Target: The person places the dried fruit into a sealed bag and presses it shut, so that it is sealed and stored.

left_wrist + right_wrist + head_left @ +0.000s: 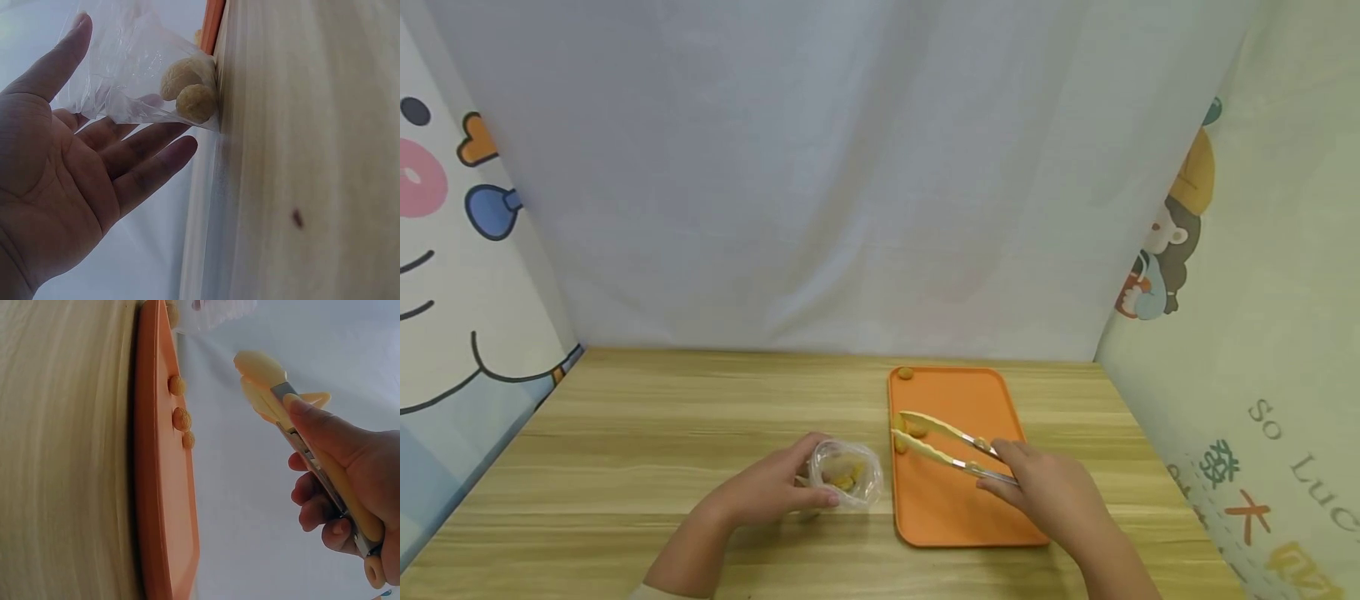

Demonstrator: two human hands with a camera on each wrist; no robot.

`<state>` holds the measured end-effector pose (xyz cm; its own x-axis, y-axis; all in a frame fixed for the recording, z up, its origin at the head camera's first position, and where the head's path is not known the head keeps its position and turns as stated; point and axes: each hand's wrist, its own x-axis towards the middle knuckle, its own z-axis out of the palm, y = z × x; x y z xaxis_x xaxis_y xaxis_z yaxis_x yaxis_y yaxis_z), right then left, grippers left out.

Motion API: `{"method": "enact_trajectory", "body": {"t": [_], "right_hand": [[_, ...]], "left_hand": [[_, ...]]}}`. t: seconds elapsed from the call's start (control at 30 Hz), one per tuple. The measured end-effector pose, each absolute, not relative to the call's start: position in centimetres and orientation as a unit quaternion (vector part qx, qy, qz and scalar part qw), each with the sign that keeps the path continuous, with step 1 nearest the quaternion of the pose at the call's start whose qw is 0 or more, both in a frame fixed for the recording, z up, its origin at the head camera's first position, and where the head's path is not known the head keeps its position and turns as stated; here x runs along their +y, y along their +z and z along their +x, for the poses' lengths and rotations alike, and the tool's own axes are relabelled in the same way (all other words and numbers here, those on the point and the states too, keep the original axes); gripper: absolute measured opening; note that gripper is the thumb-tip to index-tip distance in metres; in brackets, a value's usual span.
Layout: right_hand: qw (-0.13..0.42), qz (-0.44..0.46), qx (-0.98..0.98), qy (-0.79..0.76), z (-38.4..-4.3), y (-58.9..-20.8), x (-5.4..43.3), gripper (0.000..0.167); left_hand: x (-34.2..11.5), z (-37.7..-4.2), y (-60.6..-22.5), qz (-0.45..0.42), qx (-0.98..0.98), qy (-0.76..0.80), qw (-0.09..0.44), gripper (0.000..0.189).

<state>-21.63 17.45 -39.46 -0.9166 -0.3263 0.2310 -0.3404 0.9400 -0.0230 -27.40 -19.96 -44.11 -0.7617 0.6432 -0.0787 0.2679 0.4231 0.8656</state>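
The right hand [1052, 483] grips one pair of tongs [925, 448], with the tips apart over one orange tray [955, 517]. The left hand [767, 483] has loose, spread fingers touching one clear plastic bag [134, 75]. At least three walnuts [182, 419] sit on the tray; at least two more show in the bag. They look light, hard and rolly, best pinched round the middle. The bag seems thin and floppy.
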Motion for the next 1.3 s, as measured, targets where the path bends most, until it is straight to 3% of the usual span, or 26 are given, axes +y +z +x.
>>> {"method": "enact_trajectory", "body": {"t": [0.63,1.1,1.3], "right_hand": [[0.251,0.282,-0.925,0.049,-20.5,-38.5,16.6,0.046],[0.265,0.325,-0.904,0.078,-20.2,-37.9,15.5,0.043],[0.244,0.333,-0.907,0.082,-19.9,-37.9,15.0,0.042]], "left_hand": [[-20.4,-27.0,-43.8,0.286,0.811,0.465,0.21,0.059],[-20.5,-27.1,-43.8,0.29,0.806,0.472,0.211,0.059],[-20.5,-27.2,-43.8,0.285,0.803,0.475,0.217,0.061]]}}
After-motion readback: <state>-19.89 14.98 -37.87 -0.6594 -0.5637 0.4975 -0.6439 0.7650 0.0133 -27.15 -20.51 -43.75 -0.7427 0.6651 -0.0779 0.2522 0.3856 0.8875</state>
